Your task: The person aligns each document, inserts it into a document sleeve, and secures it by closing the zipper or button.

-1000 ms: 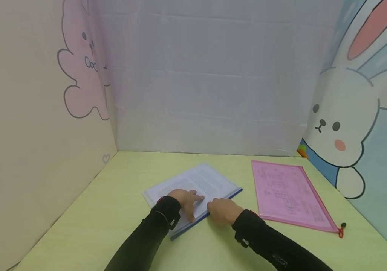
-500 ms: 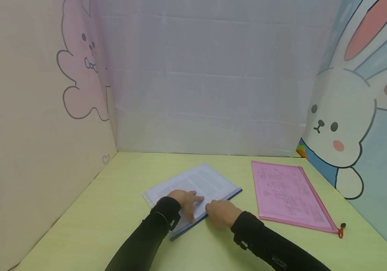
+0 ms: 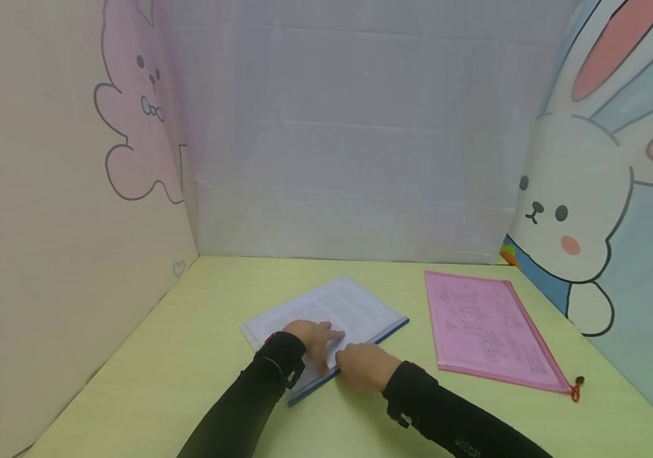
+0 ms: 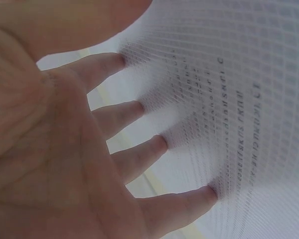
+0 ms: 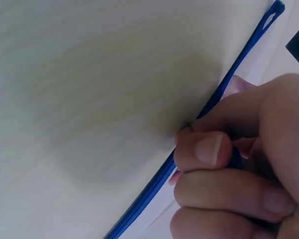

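A clear mesh zip pouch [image 3: 355, 302] with printed sheets inside lies slanted on the table, its blue zipper [image 3: 310, 389] along the near right edge. My left hand [image 3: 315, 343] rests on the pouch with fingers spread; in the left wrist view the fingertips [image 4: 157, 142] press into the mesh [image 4: 269, 129] over the print. At the zipper, my right hand [image 3: 367, 366] has its fingers curled. The right wrist view shows thumb and forefinger pinching at the blue zipper [image 5: 144, 194], and a bit of blue shows between the fingers [image 5: 202, 152]. The zipper pull itself is mostly hidden.
To the right lies a pink zip pouch [image 3: 489, 331] with printed sheets in it and a red cord with a dark bead [image 3: 576, 389] at its near corner. The pale yellow table [image 3: 166, 375] is bounded by walls at the left, back and right.
My right hand has slid left and toward me along the blue zipper edge. The left hand stays in place, and neither pouch has visibly moved.
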